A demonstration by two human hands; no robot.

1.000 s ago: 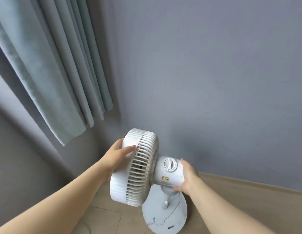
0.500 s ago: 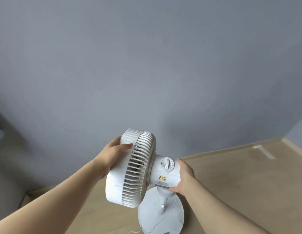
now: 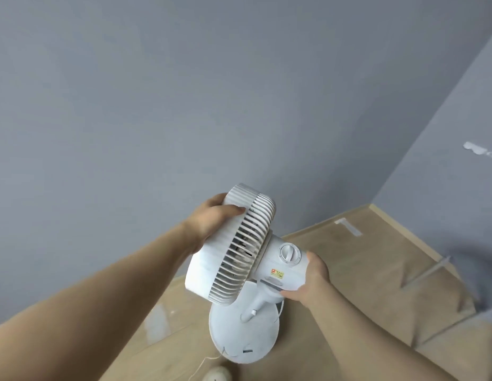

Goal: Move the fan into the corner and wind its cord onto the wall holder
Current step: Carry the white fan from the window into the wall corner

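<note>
A white fan with a round grille, a dial on its motor housing and a round base is held above the wooden floor. My left hand grips the front rim of the grille. My right hand holds the motor housing from behind. A thin white cord trails from the base toward the bottom edge. A blurred white fitting shows on the right wall; I cannot tell what it is.
Two grey walls meet in a corner at the right, with a wooden skirting along the floor. A white tape strip lies on the floor near the corner. A grey blurred object with thin legs stands at the right. A white shoe tip shows below.
The view has swung right: the curtain is gone and the right-hand corner has come into view. Both hands keep their hold on the fan, which has travelled right with them.
</note>
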